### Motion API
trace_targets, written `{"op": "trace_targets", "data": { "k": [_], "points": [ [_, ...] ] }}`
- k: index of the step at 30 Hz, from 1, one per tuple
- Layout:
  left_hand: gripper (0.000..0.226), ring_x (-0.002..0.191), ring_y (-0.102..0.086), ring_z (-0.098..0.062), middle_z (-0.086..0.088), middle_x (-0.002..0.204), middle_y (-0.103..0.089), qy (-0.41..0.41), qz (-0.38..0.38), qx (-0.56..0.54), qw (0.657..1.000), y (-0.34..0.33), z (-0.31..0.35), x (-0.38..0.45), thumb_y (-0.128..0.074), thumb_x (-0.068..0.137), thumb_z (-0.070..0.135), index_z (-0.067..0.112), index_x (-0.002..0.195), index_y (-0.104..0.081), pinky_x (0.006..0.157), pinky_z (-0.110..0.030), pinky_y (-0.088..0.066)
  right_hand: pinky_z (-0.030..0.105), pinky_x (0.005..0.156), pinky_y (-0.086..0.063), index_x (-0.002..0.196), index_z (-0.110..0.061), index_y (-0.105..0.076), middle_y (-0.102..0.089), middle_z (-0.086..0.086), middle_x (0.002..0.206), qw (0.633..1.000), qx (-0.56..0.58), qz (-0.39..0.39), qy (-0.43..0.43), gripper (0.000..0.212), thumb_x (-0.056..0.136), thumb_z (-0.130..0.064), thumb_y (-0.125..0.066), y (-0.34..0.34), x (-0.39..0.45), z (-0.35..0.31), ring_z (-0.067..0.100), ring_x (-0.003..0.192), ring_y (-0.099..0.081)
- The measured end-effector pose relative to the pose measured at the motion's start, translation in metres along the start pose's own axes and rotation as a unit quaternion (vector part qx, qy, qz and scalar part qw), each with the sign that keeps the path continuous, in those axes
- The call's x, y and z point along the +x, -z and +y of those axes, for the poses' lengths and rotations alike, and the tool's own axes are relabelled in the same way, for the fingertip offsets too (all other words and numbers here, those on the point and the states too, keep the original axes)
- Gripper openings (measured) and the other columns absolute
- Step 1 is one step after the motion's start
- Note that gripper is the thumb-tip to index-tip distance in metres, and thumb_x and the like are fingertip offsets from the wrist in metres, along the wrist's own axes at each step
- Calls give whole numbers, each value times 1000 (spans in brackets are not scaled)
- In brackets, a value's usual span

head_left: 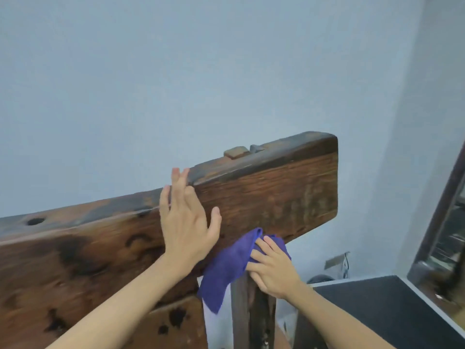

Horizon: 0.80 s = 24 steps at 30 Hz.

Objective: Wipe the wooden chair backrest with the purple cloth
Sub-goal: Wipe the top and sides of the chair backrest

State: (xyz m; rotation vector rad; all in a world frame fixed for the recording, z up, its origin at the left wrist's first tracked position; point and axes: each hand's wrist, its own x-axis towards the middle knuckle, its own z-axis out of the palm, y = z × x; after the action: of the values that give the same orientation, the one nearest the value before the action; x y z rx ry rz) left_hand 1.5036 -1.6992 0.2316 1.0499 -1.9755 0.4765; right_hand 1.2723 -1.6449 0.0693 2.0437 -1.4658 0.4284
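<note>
The dark wooden chair backrest [271,195] is a thick plank running from the lower left up to the right of centre, with a hole in its top edge at the left. My left hand [187,222] lies flat against the plank's face, fingers straight and reaching over the top edge. My right hand [271,268] presses the purple cloth [226,270] against the plank's lower edge, where it meets the upright post [251,316]. Its fingers lie spread over the cloth. One end of the cloth hangs down below the plank.
A pale blue-grey wall [201,71] stands close behind the chair. At the lower right is a dark surface with a light rim [377,306], and a dark-framed glass panel [442,235] leans at the right edge. A small wall socket [336,261] is low behind the post.
</note>
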Motion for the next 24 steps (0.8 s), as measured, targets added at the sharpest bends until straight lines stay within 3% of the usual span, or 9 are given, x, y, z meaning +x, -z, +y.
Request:
{"op": "trace_targets", "data": {
  "k": [3, 6, 8, 10, 12, 14, 19, 22, 24],
  "points": [
    [58, 125, -60, -36, -21, 145, -53, 36, 99, -16, 994, -26, 10, 3, -56, 86, 37, -8, 123, -49, 111, -48, -33, 48, 120, -21, 110, -28, -65, -55, 4, 135, 996, 21, 24, -86, 22, 92, -25, -53, -2, -30, 60, 41, 125, -49],
    [53, 109, -62, -31, -16, 138, -59, 44, 169, -16, 984, -41, 7, 5, -58, 83, 36, -2, 118, -47, 107, -43, -33, 46, 105, -39, 122, -17, -62, -56, 11, 130, 971, 74, 142, -180, 42, 106, -39, -31, -2, -35, 101, 39, 115, -54],
    [50, 107, -55, -28, -16, 136, -59, 44, 194, -11, 980, -45, 10, 5, -57, 82, 37, -1, 113, -46, 105, -43, -34, 37, 95, -48, 118, -33, -58, -59, -4, 113, 888, 192, 227, -350, 32, 102, -54, -39, 2, -28, 123, 20, 102, -60],
    [50, 104, -50, -27, -17, 133, -58, 40, 206, -10, 978, -44, 12, 5, -57, 81, 37, -1, 113, -47, 100, -44, -35, 39, 91, -50, 116, -38, -46, -51, -13, 101, 775, 292, 283, -483, 18, 102, -38, -56, 0, -16, 136, 5, 89, -54],
    [52, 99, -49, -26, -18, 132, -58, 39, 202, -14, 978, -42, 13, 5, -57, 81, 36, -1, 117, -47, 98, -45, -35, 32, 96, -48, 129, -27, -44, -52, -7, 111, 704, 338, 310, -543, 32, 102, -35, -57, -1, -6, 139, 7, 99, -54],
    [52, 96, -51, -25, -19, 134, -57, 39, 187, -7, 982, -41, 15, 4, -57, 82, 36, -1, 116, -46, 98, -45, -35, 26, 104, -43, 146, -20, -39, -52, 1, 132, 674, 338, 314, -577, 58, 100, -54, -43, 8, 3, 138, 19, 121, -53],
    [51, 104, -61, -32, -22, 140, -54, 55, 152, 3, 987, -37, 19, 3, -55, 84, 37, -3, 114, -47, 101, -46, -36, 5, 96, -30, 150, -41, -38, -44, -22, 132, 704, 322, 395, -494, 45, 106, -51, -33, 61, 52, 146, -11, 117, -45],
    [52, 105, -62, -36, -22, 141, -52, 72, 131, -7, 989, -34, 24, 5, -54, 84, 35, -6, 116, -48, 102, -48, -35, -4, 99, -23, 151, -33, -43, -42, -30, 130, 737, 297, 409, -448, 43, 109, -40, -40, 95, 87, 142, -27, 120, -34],
    [53, 106, -60, -37, -22, 142, -51, 84, 118, -14, 989, -31, 27, 4, -54, 84, 34, -6, 117, -48, 104, -48, -34, -1, 99, -29, 147, -24, -49, -48, -20, 128, 762, 304, 390, -419, 40, 108, -33, -45, 110, 102, 131, -22, 117, -42]
  ]
}}
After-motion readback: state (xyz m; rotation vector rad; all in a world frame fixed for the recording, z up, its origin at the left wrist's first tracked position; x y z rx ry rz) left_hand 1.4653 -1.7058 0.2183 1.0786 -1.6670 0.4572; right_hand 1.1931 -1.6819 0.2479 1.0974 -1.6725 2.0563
